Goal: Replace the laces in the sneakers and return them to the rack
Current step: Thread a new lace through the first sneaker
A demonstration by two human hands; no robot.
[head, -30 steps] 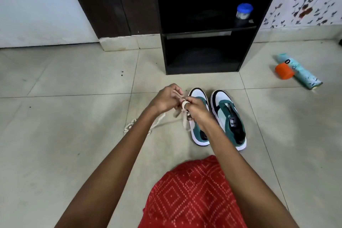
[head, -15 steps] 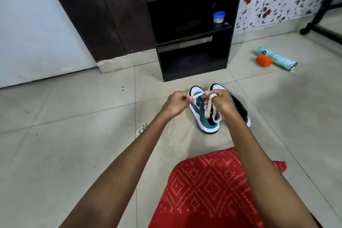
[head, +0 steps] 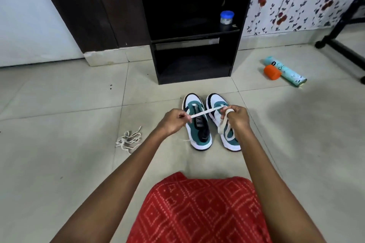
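Lace-prep stage, I reckon: left hand pinches the lace, right hand fingers grip its coiled rest, taut between them above the sneakers; next probably needs a tip threaded into an eyelet

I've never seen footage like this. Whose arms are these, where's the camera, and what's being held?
No machine here: these are a person's bare arms, filmed by a camera worn on their head, looking down. Two green-and-white sneakers stand on the tiled floor before a black rack. The left hand pinches one end of a flat white lace; the right hand holds the rest, looped around it. A second lace lies heaped on the floor at left.
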